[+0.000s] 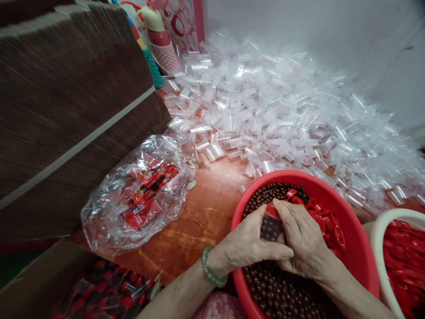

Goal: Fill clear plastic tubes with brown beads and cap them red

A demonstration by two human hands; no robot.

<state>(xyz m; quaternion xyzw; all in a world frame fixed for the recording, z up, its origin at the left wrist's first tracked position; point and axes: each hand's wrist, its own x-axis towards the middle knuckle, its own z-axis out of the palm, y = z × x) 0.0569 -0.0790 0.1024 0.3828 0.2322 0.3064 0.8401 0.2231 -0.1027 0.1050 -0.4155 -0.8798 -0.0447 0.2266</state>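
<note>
Over a red basin (360,239), both hands are around a small clear container (270,228) filled with dark brown balls and topped by a red cap. My left hand (252,239) grips its side, thumb stretched across the front. My right hand (300,235) holds it from the other side, fingertips on the red cap. Brown balls (275,288) fill much of the basin, and red caps (327,221) lie at its right side. A green bead bracelet (212,270) is on my left wrist.
Clear tubes (265,110) are heaped at the back. At left are strapped cardboard (66,110) and a plastic bag (109,208) with red packets. A box of filled containers (106,292) sits lower left; a white basin (378,248) of red caps stands right.
</note>
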